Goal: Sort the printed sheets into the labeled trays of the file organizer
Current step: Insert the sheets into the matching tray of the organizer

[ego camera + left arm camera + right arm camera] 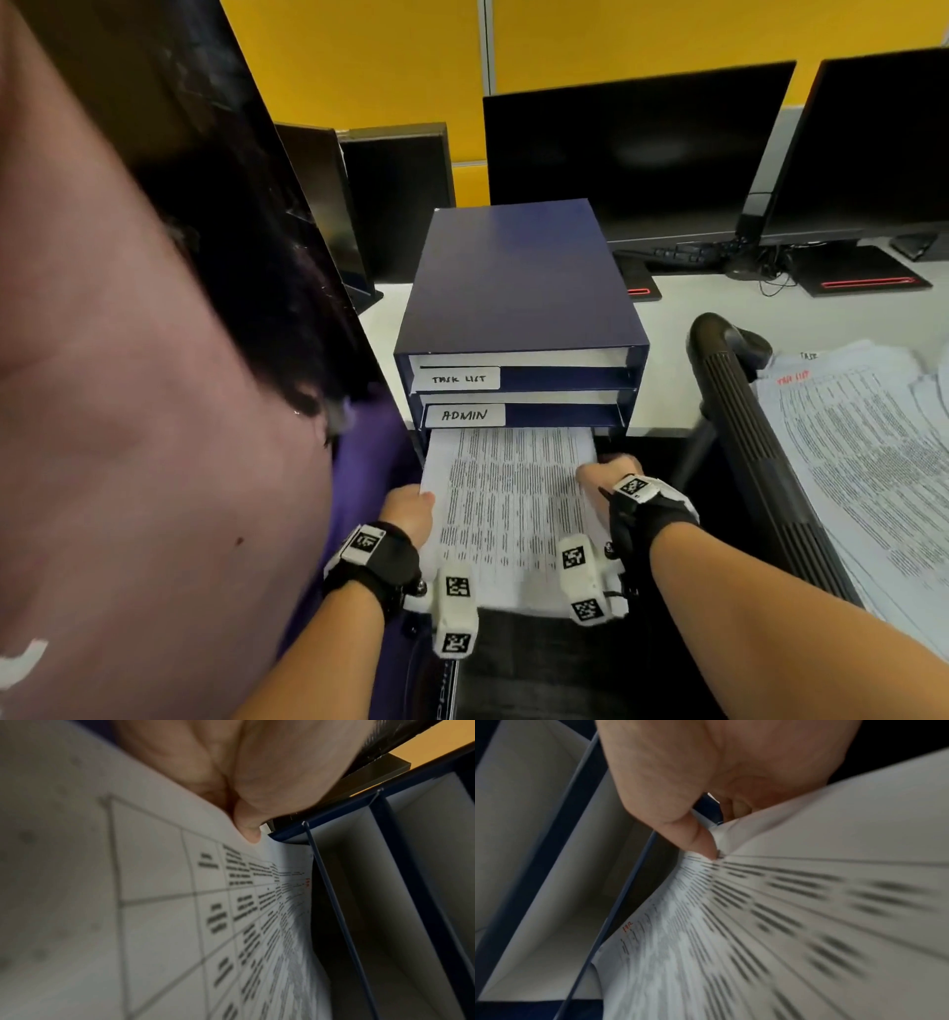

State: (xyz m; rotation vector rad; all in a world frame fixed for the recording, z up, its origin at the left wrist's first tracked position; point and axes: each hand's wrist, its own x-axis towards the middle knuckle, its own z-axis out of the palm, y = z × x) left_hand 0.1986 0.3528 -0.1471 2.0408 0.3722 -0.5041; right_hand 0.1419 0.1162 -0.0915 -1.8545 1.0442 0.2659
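Observation:
A dark blue file organizer (pixel 513 288) stands at the desk's front edge, its upper trays labelled "TASK LIST" (pixel 458 379) and "ADMIN" (pixel 464 415). A stack of printed sheets (pixel 513 509) sticks halfway out of the bottom tray. My left hand (pixel 411 511) grips the stack's left edge and my right hand (pixel 608 475) grips its right edge. In the left wrist view my left hand's thumb (pixel 250 829) presses on the printed sheets (pixel 180 923) near the organizer (pixel 411 862). In the right wrist view my right hand's thumb (pixel 700 841) pinches the sheets (pixel 782 923).
More printed sheets (pixel 862 462) lie spread on the desk at the right, behind a black chair armrest (pixel 755 447). Dark monitors (pixel 637 154) and a keyboard (pixel 683 252) stand behind the organizer. Another person's head and shoulder (pixel 154 360) fill the left.

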